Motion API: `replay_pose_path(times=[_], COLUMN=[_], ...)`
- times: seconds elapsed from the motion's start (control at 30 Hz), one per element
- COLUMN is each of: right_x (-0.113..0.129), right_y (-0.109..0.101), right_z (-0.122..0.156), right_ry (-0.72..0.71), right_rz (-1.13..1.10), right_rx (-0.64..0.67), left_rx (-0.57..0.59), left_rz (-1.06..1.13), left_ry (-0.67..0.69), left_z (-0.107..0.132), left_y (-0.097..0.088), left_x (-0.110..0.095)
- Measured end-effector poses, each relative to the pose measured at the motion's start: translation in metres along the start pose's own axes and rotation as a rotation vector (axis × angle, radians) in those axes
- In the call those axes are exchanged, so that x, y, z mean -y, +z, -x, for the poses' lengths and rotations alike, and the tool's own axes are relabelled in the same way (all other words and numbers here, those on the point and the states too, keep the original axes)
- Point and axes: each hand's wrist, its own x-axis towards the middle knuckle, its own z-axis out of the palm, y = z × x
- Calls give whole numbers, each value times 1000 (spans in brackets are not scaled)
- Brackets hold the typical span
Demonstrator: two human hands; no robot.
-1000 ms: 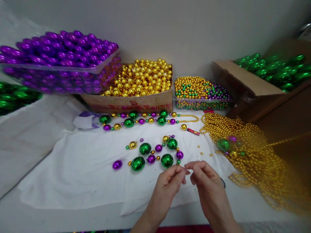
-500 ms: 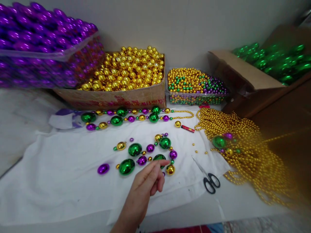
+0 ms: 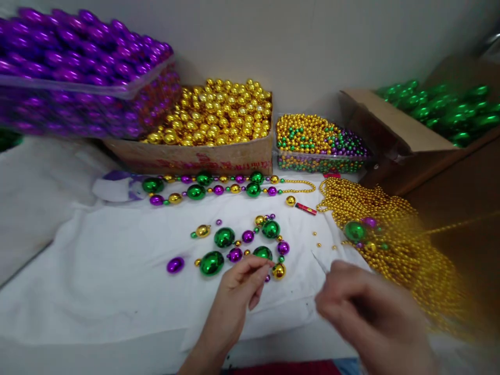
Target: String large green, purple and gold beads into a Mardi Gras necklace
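My left hand (image 3: 242,291) is over the white cloth, thumb and fingertips pinched together beside a shiny gold bead (image 3: 279,271). Whatever lies in that pinch is too small to make out. Around it are loose and joined beads: a large green bead (image 3: 211,263), purple beads (image 3: 235,254) and small gold ones. My right hand (image 3: 363,307), blurred, is at the lower right with its fingers curled; their contents are hidden. It covers most of the scissors (image 3: 320,261), leaving only the blade tips in sight.
A finished-looking bead strand (image 3: 196,192) lies along the back of the cloth (image 3: 128,271). Behind are a gold-bead carton (image 3: 187,156), a small-bead tub (image 3: 320,162) and purple beads (image 3: 70,57). Gold bead chains (image 3: 390,229) and a green-bead carton (image 3: 394,120) are at right.
My right hand has come into view from the lower right, over the scissors. My left fingers have drawn together into a pinch. The view has shifted slightly.
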Motion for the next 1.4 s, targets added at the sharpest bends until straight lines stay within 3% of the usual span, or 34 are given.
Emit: replay_pose_path(times=[0.13, 0.27, 0.5, 0.8, 1.13, 1.4], right_x=[-32, -50, -46, -46, -52, -49], right_y=[27, 43, 53, 64, 69, 68], right_z=[-35, -36, -28, -26, -25, -25], right_ry=[104, 20, -157, -342, -408, -368], right_rz=[-136, -55, 192, 309, 309, 283], right_rx=[-63, -54, -108, -120, -87, -47], left_rx=[27, 53, 76, 66, 57, 49], left_rz=[98, 197, 224, 205, 161, 92], left_ry=[-28, -54, -56, -24, 16, 67], left_z=[-1, -2, -2, -4, -4, -4], left_y=[5, 7, 4, 4, 7, 5], left_x=[6, 12, 19, 23, 22, 24])
